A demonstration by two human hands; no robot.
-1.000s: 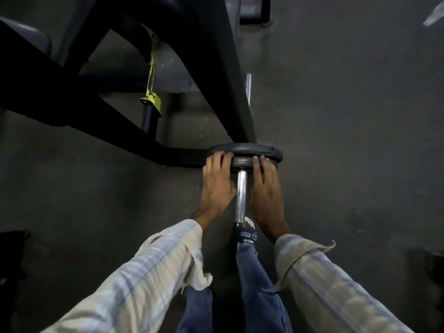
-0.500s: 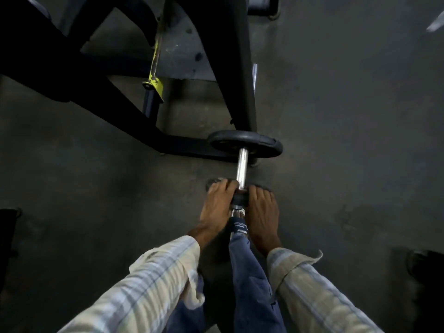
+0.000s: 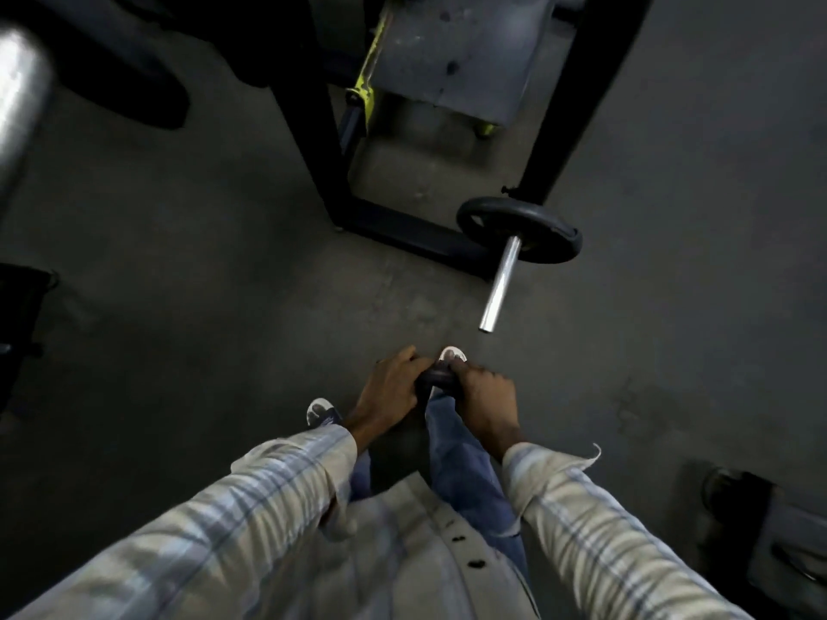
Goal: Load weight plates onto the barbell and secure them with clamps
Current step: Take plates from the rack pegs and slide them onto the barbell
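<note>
Both arms reach down and forward, sleeves of a pale striped shirt drawn to the wrists. The left hand (image 3: 388, 387) and right hand (image 3: 485, 398) curl their fingers around opposite edges of a small dark weight plate (image 3: 436, 379), held low in front of the person's knee, mostly hidden by the hands. It is off the bar, well apart from the bare chrome barbell sleeve (image 3: 501, 284). One larger black plate (image 3: 519, 228) sits on that sleeve, against the black rack frame (image 3: 313, 127). Grey floor (image 3: 201, 261) below.
</note>
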